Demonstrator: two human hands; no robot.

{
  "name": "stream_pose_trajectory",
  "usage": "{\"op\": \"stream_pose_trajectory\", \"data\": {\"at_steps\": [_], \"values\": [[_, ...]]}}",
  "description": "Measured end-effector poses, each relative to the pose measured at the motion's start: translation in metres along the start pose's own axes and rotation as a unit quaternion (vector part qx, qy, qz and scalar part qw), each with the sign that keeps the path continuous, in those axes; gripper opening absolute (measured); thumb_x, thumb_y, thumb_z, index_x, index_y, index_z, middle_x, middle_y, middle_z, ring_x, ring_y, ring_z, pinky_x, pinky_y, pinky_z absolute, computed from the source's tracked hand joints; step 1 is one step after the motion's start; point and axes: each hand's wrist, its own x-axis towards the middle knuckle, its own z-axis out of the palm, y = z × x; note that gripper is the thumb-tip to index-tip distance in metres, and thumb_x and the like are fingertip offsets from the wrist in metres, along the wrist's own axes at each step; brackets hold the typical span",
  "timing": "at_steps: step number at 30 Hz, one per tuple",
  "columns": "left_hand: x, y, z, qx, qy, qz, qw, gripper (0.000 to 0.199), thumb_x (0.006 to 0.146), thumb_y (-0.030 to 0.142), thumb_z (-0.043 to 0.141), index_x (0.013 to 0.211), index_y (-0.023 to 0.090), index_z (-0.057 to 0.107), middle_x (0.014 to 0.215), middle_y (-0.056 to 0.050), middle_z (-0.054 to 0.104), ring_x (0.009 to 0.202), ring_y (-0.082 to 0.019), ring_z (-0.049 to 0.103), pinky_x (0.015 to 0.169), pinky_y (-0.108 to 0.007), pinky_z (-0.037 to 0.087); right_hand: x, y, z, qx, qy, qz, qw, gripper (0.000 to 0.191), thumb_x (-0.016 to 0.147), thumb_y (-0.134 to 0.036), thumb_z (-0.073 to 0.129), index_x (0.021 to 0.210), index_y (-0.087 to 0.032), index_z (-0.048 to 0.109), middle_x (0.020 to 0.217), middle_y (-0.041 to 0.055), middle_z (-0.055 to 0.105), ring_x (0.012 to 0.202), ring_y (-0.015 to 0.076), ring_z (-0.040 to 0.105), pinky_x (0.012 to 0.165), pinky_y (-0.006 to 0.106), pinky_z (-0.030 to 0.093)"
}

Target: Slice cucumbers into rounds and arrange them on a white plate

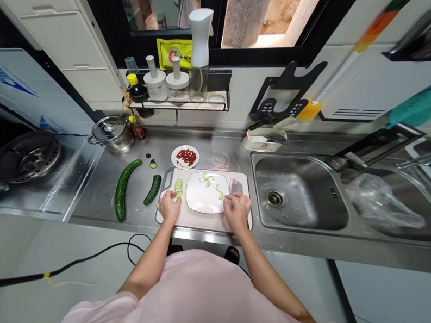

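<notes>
A white square plate point(201, 201) rests on a light cutting board point(193, 225), with several thin cucumber slices point(207, 179) along its upper and right parts. My left hand point(170, 207) is at the board's left side, fingers curled at the lower end of a row of cucumber slices point(179, 186); whether it grips one is hidden. At the plate's right edge is my right hand point(237, 210), its fingers bent together beside a slice on the plate; what they hold is too small to tell. A knife blade point(236, 185) lies on the board just beyond my right hand.
A whole cucumber point(122, 192) and a cut piece point(152, 189) lie left of the board. Behind it stands a small plate of chopped red pieces point(178, 164). A steel pot point(115, 138) is at the back left, a sink point(304, 212) on the right.
</notes>
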Motion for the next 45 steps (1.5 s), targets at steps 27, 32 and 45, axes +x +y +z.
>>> {"op": "stream_pose_trajectory", "data": {"at_steps": [27,32,45], "values": [[-0.002,0.035,-0.032,-0.404,-0.210,0.102,0.884,0.038,0.070,0.030,0.066,0.103,0.019,0.050,0.076,0.001,0.059,0.071,-0.011,0.057,0.068,-0.024,0.041,0.036,-0.054,0.003,0.155,-0.110,-0.068,0.979,0.023,0.084,-0.035,0.052,0.092,-0.021,0.069,0.094,0.0058,0.062,0.101,0.0221,0.050,0.093,0.037,0.035],[-0.007,0.058,-0.050,-0.422,-0.246,0.123,0.864,0.042,0.071,0.032,0.068,0.107,0.020,0.050,0.078,0.001,0.059,0.070,-0.010,0.055,0.068,-0.023,0.040,0.048,-0.070,0.001,0.231,-0.149,-0.061,0.960,0.023,0.083,-0.036,0.055,0.096,-0.024,0.069,0.098,0.0047,0.063,0.103,0.0216,0.052,0.091,0.037,0.037],[-0.013,0.069,-0.059,-0.449,-0.271,0.130,0.841,0.046,0.070,0.035,0.070,0.109,0.020,0.050,0.076,0.001,0.058,0.071,-0.011,0.056,0.070,-0.024,0.041,0.049,-0.080,-0.006,0.298,-0.182,-0.047,0.936,0.017,0.081,-0.036,0.057,0.079,-0.022,0.067,0.091,0.0038,0.065,0.096,0.0193,0.055,0.084,0.034,0.040]]}}
